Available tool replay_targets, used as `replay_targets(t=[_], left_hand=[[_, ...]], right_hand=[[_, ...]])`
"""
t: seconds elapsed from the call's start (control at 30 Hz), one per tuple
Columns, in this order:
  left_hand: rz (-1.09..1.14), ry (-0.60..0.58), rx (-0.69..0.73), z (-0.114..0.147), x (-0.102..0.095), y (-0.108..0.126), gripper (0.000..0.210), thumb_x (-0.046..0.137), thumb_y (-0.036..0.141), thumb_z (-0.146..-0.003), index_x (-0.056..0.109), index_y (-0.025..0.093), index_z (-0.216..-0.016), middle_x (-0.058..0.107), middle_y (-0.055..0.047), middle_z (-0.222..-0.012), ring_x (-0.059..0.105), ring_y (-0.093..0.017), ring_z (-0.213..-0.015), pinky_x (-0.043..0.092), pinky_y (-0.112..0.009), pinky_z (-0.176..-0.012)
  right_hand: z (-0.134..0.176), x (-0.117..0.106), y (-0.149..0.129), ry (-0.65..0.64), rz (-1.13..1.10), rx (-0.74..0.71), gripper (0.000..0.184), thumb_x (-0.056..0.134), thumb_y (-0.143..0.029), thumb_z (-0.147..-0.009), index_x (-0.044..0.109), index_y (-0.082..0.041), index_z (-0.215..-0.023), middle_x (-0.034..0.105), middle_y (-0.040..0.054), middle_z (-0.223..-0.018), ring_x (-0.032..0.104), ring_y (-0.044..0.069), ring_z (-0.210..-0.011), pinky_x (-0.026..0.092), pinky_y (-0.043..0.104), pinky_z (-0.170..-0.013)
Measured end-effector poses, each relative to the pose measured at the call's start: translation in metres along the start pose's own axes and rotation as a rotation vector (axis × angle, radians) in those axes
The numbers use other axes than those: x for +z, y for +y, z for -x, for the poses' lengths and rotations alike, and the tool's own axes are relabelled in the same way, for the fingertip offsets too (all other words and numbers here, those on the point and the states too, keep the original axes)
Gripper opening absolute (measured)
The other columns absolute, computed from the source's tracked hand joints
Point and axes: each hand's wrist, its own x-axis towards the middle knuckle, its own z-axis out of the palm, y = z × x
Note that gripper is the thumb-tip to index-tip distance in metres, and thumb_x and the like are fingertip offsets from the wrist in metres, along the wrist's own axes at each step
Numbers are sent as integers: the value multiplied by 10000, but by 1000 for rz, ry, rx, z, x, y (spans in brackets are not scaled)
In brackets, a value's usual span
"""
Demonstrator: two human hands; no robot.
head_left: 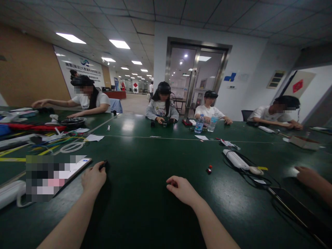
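Observation:
My left hand (93, 178) rests on the dark green table, its fingers closed on a small black object (103, 164) whose kind I cannot make out. Just left of that hand lies a phone or tablet (75, 168) with a lit screen, partly blurred out. My right hand (183, 189) lies on the bare tabletop (140, 193) with the fingers loosely curled in, and nothing shows in it. Beyond it to the right is a small red and black piece (209, 169).
White power strips (234, 159) with black cables and a dark flat device (298, 211) lie right. Another person's hand (312, 178) reaches in there. Cables (72, 147) and tools crowd the left. Two water bottles (199, 123) stand across the table, where several people sit.

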Motion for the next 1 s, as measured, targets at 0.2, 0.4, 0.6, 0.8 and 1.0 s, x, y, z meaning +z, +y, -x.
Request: replay_targets(t=[0.2, 0.4, 0.6, 0.8, 1.0], left_hand=[[143, -246, 539, 57, 20, 50, 338, 436, 265, -802, 532, 254, -1126, 501, -22, -1181, 467, -194, -1083, 366, -297, -925], [431, -645, 841, 117, 25, 76, 470, 486, 262, -769, 386, 279, -1228, 464, -15, -1248, 434, -167, -1133, 331, -317, -987], [480, -752, 810, 114, 19, 73, 506, 503, 241, -750, 366, 265, -1237, 466, -20, -1250, 412, -164, -1160, 295, -325, -1019], [467, -779, 797, 114, 14, 76, 499, 501, 249, -755, 378, 259, -1238, 470, -24, -1244, 419, -170, -1153, 305, -337, -1011], [466, -790, 844, 112, 14, 75, 412, 482, 253, -777, 443, 285, -1186, 459, -7, -1247, 424, -166, -1136, 302, -328, -1002]], right_hand=[[5, 4, -12, 101, 11, -103, 388, 539, -366, -750, 493, -278, -1125, 526, 13, -1000, 519, 143, -819, 426, 271, -702], [9, 7, -17, -46, 126, -269, 295, 648, -315, -655, 590, -263, -939, 512, -4, -954, 497, 151, -856, 399, 259, -722], [8, 11, -15, -33, 158, -276, 259, 623, -315, -678, 578, -245, -924, 512, 4, -964, 493, 160, -887, 393, 270, -743], [5, 9, -16, 65, 69, -260, 175, 561, -333, -722, 573, -238, -869, 539, 3, -927, 512, 160, -843, 406, 277, -726], [-12, -17, 9, 760, -278, -2, 385, 383, -483, -798, 452, -184, -1030, 551, 80, -960, 534, 190, -846, 439, 308, -732]])
